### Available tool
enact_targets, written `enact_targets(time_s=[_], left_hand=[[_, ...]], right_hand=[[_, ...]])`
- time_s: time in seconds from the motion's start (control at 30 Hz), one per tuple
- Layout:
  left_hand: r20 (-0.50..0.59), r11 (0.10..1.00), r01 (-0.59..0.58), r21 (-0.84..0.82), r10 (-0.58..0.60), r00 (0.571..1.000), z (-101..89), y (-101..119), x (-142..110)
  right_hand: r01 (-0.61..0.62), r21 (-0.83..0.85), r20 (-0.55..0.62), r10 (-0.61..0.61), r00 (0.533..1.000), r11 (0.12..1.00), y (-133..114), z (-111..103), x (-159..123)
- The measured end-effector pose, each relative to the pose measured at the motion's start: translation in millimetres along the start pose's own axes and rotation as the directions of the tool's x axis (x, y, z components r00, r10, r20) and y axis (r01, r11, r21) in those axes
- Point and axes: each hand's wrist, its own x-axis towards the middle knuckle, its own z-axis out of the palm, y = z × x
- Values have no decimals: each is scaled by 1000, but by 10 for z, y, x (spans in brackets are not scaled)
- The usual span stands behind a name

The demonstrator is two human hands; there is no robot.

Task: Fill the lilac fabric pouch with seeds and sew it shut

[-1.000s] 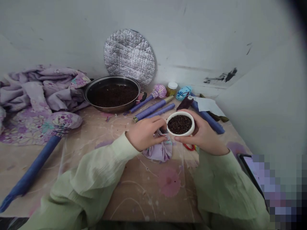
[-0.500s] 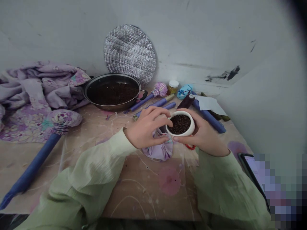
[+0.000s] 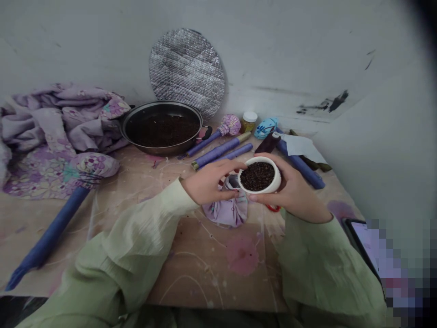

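- The paint-spattered table [image 3: 205, 273] spreads out under everything, with the white cup [image 3: 260, 190] held just above it, and a pale wall [image 3: 273, 54] rises beyond the cup.
- Far left of the cup, a crumpled lilac floral cloth [image 3: 51, 123] lies heaped on the table.
- Straight behind the cup sits a steel pan [image 3: 160, 151] full of dark seeds, a round quilted silver mat [image 3: 186, 68] leaning on the wall behind it.
- Left of the cup lies a long blue rod [image 3: 51, 237], topped by a floral fabric ball [image 3: 92, 165].
- Down to the right of the cup, a tablet [image 3: 355, 241] shows at the table's edge, partly pixelated.
- The right hand [image 3: 290, 191] has the cup firmly gripped, fingers wrapped round its right side, thumb across the front.
- The left hand [image 3: 208, 184] is half open, fingers reaching to the cup's left side and touching it.
- The cup is up in the hands, directly over a gathered purple fabric bundle [image 3: 225, 212], and it's filled with dark seeds [image 3: 257, 176].
- Just behind the cup, a small jar [image 3: 249, 122] stands among purple rods.
- Just below the cup peeks a red scissor handle [image 3: 273, 208].
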Motion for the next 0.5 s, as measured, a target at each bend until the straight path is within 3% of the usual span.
enact_targets(time_s=[0.23,0.5], left_hand=[[3,998,-13,62,13,1000,4,3,7],[-13,1000,-10,8,10,1000,-3,19,22]], right_hand=[[-20,-21,-35,19,999,1000,-13,35,0],[-42,-12,-45,41,998,999,-15,55,-1]])
